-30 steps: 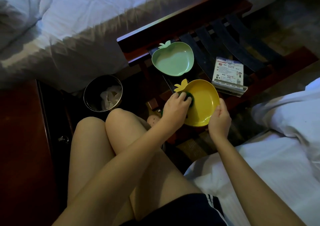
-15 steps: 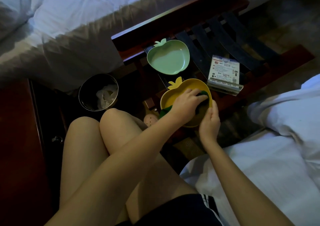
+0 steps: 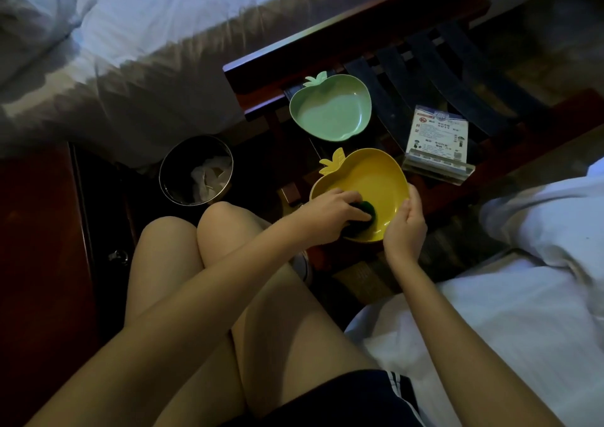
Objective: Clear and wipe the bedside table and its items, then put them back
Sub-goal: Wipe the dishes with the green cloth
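A yellow pineapple-shaped dish [image 3: 369, 181] sits at the near edge of a dark wooden luggage rack [image 3: 425, 67]. My left hand [image 3: 330, 206] presses a dark green cloth [image 3: 366, 211] into the near part of the dish, fingers curled over it. My right hand [image 3: 405, 227] grips the dish's right rim, thumb on the inside. A green apple-shaped dish [image 3: 330, 109] lies empty just beyond. A clear acrylic sign holder [image 3: 438, 142] with a printed card lies to the right of the dishes. The bedside table's red-brown top [image 3: 36, 230] shows at the left.
A round metal bin [image 3: 196, 171] with crumpled paper stands on the floor between the rack and the bedside table. White bedding [image 3: 130, 34] fills the top left, another white duvet [image 3: 523, 296] the right. My bare knees [image 3: 196, 247] are in front.
My left hand has swept the green cloth from the dish's far left rim, across the middle, to its near side. The right hand has stayed on the right rim.
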The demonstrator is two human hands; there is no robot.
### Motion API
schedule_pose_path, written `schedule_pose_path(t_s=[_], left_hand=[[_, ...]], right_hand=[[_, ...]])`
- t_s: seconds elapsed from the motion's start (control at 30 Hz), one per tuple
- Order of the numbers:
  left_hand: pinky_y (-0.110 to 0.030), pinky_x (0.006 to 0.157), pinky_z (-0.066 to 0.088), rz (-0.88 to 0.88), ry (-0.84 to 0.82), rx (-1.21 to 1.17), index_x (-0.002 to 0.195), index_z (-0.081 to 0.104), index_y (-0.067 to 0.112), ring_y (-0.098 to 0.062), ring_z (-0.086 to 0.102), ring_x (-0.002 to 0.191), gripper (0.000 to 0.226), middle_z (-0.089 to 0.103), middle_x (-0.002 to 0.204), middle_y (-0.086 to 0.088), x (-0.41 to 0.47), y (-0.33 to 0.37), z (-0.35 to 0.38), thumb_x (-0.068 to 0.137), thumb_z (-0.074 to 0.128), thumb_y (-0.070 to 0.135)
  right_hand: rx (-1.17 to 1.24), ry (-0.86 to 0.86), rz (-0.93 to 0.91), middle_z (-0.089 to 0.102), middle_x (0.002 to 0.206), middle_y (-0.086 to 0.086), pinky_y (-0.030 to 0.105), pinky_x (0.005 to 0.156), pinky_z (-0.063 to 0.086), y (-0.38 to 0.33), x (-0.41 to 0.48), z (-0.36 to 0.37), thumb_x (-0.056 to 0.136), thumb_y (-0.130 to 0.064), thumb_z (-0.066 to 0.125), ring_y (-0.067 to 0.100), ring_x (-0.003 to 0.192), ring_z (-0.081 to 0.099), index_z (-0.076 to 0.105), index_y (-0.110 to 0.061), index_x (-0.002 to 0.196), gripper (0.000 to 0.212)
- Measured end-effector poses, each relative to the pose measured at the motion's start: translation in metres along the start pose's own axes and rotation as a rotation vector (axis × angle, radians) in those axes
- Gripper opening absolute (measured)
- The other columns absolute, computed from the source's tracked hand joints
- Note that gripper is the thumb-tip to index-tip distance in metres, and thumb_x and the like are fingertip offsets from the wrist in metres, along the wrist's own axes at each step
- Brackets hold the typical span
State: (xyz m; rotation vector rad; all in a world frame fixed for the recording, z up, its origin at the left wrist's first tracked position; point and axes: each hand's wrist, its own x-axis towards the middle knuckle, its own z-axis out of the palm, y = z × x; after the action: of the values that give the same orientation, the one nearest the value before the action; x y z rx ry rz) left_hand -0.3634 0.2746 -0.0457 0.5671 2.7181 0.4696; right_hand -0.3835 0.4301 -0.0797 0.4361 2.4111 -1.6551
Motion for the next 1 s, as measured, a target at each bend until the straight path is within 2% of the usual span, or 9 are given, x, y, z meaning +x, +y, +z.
schedule_pose_path(t_s=[0.1, 0.27, 0.4, 0.53, 0.67, 0.83, 0.9, 1.0], left_hand=[[-0.036, 0.092, 0.042, 0.048, 0.020, 0.051, 0.138, 0.046, 0.025, -0.022, 0.044, 0.106, 0.049, 0.042, 0.136, -0.006, 0.019, 0.016, 0.003, 0.092, 0.054, 0.010], [-0.038, 0.097, 0.044, -0.137, 0.200, 0.018, 0.143, 0.039, 0.022, -0.026, 0.038, 0.121, 0.058, 0.036, 0.144, -0.006, 0.039, 0.037, 0.010, 0.090, 0.059, 0.011], [-0.038, 0.099, 0.041, -0.279, 0.266, 0.004, 0.146, 0.033, 0.021, -0.028, 0.036, 0.125, 0.058, 0.033, 0.147, -0.008, 0.038, 0.026, 0.004, 0.093, 0.055, 0.018], [-0.042, 0.104, 0.033, -0.313, 0.256, -0.082, 0.144, 0.037, 0.020, -0.032, 0.036, 0.124, 0.050, 0.034, 0.144, -0.012, 0.021, 0.012, 0.002, 0.096, 0.049, 0.015], [-0.042, 0.103, 0.038, -0.304, 0.296, -0.300, 0.140, 0.045, 0.015, -0.034, 0.040, 0.122, 0.046, 0.041, 0.135, -0.015, 0.007, 0.005, 0.009, 0.094, 0.050, 0.007], [-0.035, 0.099, 0.041, -0.381, 0.326, -0.655, 0.138, 0.047, 0.017, -0.026, 0.042, 0.117, 0.042, 0.043, 0.125, -0.009, 0.009, 0.010, -0.008, 0.097, 0.048, 0.010], [-0.032, 0.099, 0.040, -0.341, 0.305, -0.686, 0.138, 0.047, 0.017, -0.023, 0.042, 0.116, 0.042, 0.043, 0.124, -0.008, 0.008, 0.012, -0.014, 0.097, 0.049, 0.010], [-0.027, 0.097, 0.040, -0.318, 0.279, -0.674, 0.138, 0.047, 0.017, -0.021, 0.041, 0.115, 0.042, 0.043, 0.125, -0.007, 0.006, 0.011, -0.017, 0.097, 0.049, 0.009]], right_hand=[[-0.004, -0.028, -0.022, 0.042, 0.144, 0.004, 0.024, 0.093, 0.035, 0.000, -0.001, -0.003, 0.104, -0.024, 0.026, 0.019, 0.130, 0.041, 0.032, -0.021, 0.145, 0.042], [-0.031, -0.022, -0.079, 0.047, 0.140, 0.004, 0.022, 0.093, 0.035, 0.001, -0.003, -0.008, 0.103, -0.020, 0.027, 0.017, 0.128, 0.043, 0.038, -0.017, 0.142, 0.041], [-0.093, 0.010, -0.120, 0.056, 0.124, 0.009, 0.023, 0.079, 0.040, 0.004, -0.003, -0.004, 0.103, -0.020, 0.027, 0.021, 0.111, 0.055, 0.044, -0.015, 0.136, 0.039], [-0.113, 0.071, -0.062, 0.050, 0.132, 0.011, 0.024, 0.080, 0.036, 0.002, -0.008, -0.003, 0.103, -0.019, 0.026, 0.021, 0.116, 0.050, 0.037, -0.015, 0.141, 0.040], [-0.143, 0.062, -0.082, 0.051, 0.130, 0.010, 0.024, 0.078, 0.036, 0.001, -0.006, -0.009, 0.103, -0.021, 0.028, 0.016, 0.108, 0.051, 0.040, -0.016, 0.140, 0.039], [-0.200, 0.118, -0.075, 0.057, 0.121, 0.007, 0.026, 0.070, 0.036, -0.002, -0.004, -0.017, 0.100, -0.026, 0.037, 0.009, 0.094, 0.048, 0.046, -0.016, 0.134, 0.036], [-0.214, 0.157, -0.078, 0.057, 0.115, 0.007, 0.023, 0.060, 0.034, -0.006, -0.003, -0.018, 0.099, -0.029, 0.041, 0.010, 0.087, 0.049, 0.047, -0.015, 0.132, 0.037], [-0.285, 0.238, -0.150, 0.053, 0.112, 0.006, 0.022, 0.055, 0.030, -0.016, -0.003, -0.017, 0.097, -0.028, 0.044, 0.011, 0.081, 0.048, 0.050, -0.014, 0.128, 0.034]])
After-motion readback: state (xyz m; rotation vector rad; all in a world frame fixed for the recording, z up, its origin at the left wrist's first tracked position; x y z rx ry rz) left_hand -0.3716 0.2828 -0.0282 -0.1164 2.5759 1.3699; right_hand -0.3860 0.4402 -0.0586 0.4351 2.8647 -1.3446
